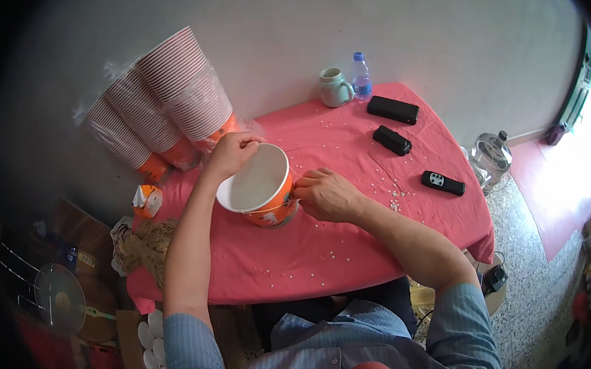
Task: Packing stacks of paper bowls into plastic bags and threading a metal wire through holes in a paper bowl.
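Observation:
An orange paper bucket (271, 214) with a white inside stands tilted on the pink cloth in front of me, its mouth turned toward the left. My left hand (234, 154) is closed at the far side of its rim, fingertips on the edge. Close against the bucket's right side, my right hand (325, 195) is closed in a pinch. A thin pale cord (259, 213) runs across the bucket's outside from the near rim to the right fingers; its end is hidden. At the table's left edge lies a bundle of tan cords (148, 246).
Tall wrapped stacks of paper buckets (202, 99) lean at the back left, beside an orange-white packet (147, 200). A mug (334, 88), a water bottle (362, 78), black cases (392, 110) and a dark remote (443, 183) are farther right. Small white bits dot the tablecloth (346, 246).

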`<state>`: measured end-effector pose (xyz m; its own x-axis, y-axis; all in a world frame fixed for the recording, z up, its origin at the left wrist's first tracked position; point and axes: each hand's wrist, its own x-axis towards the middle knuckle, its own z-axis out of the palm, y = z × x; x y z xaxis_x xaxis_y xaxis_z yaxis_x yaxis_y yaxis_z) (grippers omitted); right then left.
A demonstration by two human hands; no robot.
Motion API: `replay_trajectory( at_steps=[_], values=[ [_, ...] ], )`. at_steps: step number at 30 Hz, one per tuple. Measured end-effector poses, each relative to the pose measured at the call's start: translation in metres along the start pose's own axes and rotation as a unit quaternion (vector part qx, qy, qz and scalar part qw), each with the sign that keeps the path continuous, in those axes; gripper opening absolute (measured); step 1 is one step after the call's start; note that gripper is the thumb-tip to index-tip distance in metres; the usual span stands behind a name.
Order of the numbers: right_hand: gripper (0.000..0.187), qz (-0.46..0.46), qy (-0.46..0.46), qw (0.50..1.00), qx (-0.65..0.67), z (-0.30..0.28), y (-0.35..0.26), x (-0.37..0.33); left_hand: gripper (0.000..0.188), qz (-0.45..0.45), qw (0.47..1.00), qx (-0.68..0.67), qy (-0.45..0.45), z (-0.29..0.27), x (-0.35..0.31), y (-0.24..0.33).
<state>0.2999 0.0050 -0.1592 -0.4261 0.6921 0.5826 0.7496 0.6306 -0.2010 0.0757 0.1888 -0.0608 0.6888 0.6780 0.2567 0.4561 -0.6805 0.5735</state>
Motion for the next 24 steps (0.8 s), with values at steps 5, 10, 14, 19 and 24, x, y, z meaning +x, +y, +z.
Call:
replay_trajectory(
  at_steps=[5, 10, 14, 19, 24],
  values=[
    [0.019, 0.008, -0.028, 1.000, 0.003, 0.003, 0.002, 0.000, 0.027, 0.009, 0.999, 0.036, 0.001, -0.004, -0.005, 0.002],
    [0.026, 0.000, -0.025, 1.000, 0.018, 0.001, -0.001, 0.000, 0.033, -0.008, 0.999, -0.037, -0.030, -0.014, -0.010, -0.014],
    [0.033, -0.001, -0.042, 0.999, 0.028, 0.001, -0.001, 0.001, 0.045, 0.018, 0.992, -0.126, -0.022, -0.037, -0.040, -0.034],
    [0.035, 0.018, -0.053, 0.998, 0.017, -0.002, 0.004, -0.003, 0.083, -0.020, 0.937, -0.347, 0.034, -0.020, -0.112, -0.047],
    [0.045, -0.010, -0.033, 0.999, 0.000, 0.006, -0.002, 0.006, 0.097, -0.085, 0.921, -0.379, -0.032, 0.016, -0.155, -0.090]
  ],
)
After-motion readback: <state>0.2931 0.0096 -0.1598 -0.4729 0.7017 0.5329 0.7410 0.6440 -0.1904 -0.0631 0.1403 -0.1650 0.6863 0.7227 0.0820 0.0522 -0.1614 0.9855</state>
